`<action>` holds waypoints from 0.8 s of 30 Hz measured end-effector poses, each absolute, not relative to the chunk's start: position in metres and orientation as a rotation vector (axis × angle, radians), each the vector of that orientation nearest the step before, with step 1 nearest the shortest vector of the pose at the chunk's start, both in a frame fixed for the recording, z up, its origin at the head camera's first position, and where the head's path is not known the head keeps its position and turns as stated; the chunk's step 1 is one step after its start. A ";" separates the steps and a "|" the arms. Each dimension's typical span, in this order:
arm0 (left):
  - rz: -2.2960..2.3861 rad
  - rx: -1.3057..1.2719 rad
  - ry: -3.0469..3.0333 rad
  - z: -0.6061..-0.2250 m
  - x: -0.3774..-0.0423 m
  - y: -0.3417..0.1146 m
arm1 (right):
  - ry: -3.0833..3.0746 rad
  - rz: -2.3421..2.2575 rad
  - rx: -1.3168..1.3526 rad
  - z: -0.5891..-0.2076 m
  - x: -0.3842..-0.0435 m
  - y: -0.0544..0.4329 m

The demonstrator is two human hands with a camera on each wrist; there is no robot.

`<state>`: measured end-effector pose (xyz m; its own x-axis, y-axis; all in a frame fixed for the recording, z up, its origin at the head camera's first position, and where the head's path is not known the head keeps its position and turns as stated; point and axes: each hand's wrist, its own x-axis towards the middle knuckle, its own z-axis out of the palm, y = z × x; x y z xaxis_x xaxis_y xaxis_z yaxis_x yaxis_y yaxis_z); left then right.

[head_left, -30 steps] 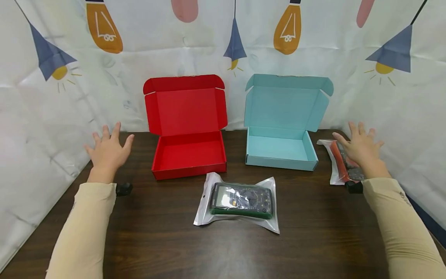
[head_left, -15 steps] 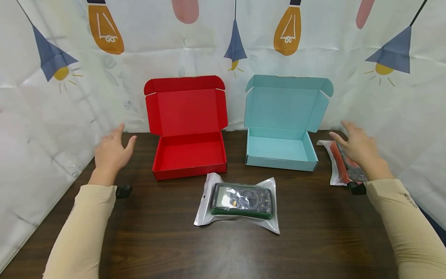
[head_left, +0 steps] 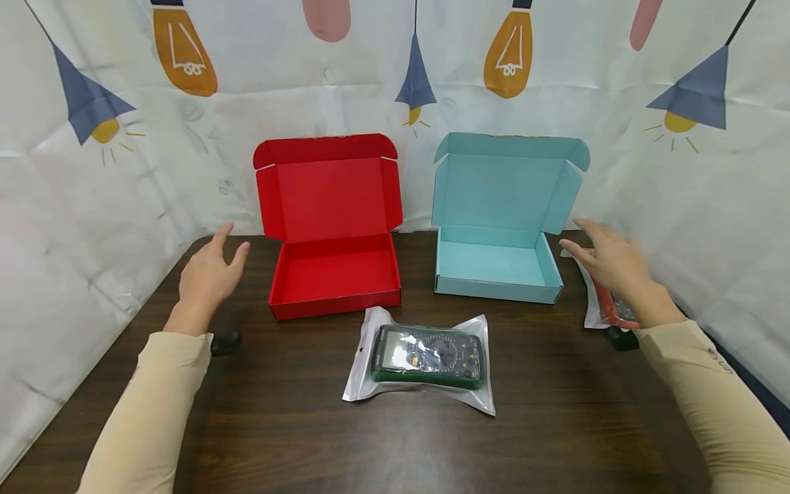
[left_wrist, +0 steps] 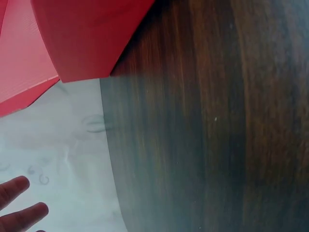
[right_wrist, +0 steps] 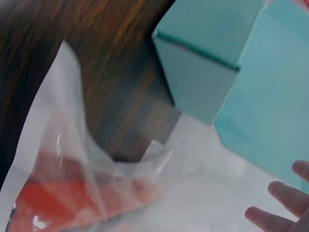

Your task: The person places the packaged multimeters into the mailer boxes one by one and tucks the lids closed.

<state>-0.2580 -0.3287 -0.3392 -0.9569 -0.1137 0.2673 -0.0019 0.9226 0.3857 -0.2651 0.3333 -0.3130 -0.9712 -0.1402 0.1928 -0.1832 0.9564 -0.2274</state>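
My left hand (head_left: 208, 278) hovers left of an open red box (head_left: 336, 274), fingers extended and touching nothing; its fingertips (left_wrist: 34, 212) show at the corner of the left wrist view. On the other side, my right hand (head_left: 617, 267) is held over a clear bag with a red-orange item (head_left: 607, 305) inside, partly hiding it. That hand's fingers are extended and hold nothing. Just left of it stands an open light-blue box (head_left: 500, 264). In front of the boxes lies a multimeter (head_left: 428, 355) with a green edge, sealed in a clear and silver bag.
Both boxes have their lids raised against a white cloth (head_left: 358, 89) printed with lamps and bulbs. The dark wooden table (head_left: 395, 453) runs toward me. More cloth borders it at the left and right.
Both hands have moved inward, the left one rightward and the right one leftward over the bagged red-orange item. Their fingers are less spread than before. The boxes and multimeter stay put.
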 end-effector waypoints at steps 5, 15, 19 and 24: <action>-0.539 0.074 -2.811 -0.342 -0.257 -0.325 | -2.903 0.354 0.323 -0.314 -0.264 0.320; -0.581 0.024 -2.768 -0.346 -0.256 -0.314 | -2.810 0.424 0.503 -0.321 -0.256 0.289; -0.625 -0.001 -2.763 -0.347 -0.256 -0.310 | -2.791 0.436 0.549 -0.323 -0.252 0.277; -0.711 -0.016 -2.780 -0.348 -0.257 -0.307 | -2.776 0.485 0.613 -0.324 -0.248 0.264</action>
